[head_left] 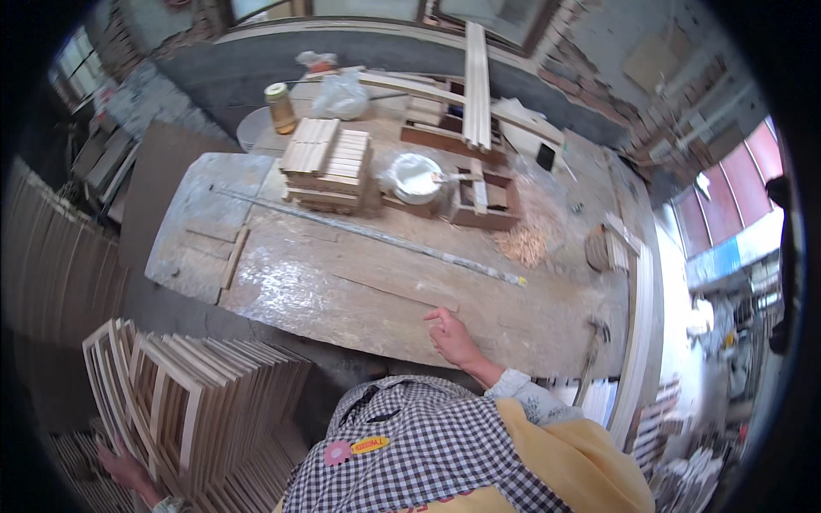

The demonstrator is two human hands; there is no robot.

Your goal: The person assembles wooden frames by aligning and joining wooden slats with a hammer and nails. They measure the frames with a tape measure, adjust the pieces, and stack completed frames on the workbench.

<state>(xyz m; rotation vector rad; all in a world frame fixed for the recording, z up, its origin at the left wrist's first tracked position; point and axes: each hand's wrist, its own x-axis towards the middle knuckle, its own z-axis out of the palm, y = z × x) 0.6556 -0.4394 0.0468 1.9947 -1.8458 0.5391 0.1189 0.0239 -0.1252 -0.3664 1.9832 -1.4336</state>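
In the head view, the worktable's (547, 329) near edge runs just below the right hand (453, 340) — room to move spreads between that edge and the long rod (359, 230). The right fingers curl loosely, released. Low at left, the left hand (126, 468) touches the wooden frames' (227, 385) outer side — whether clasping, I cannot tell.

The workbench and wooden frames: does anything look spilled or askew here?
Among the wooden frames, the leftmost few stand askew, splayed from the closely packed row. On the workbench, small wooden sticks lie in a loose heap, perhaps spilled.
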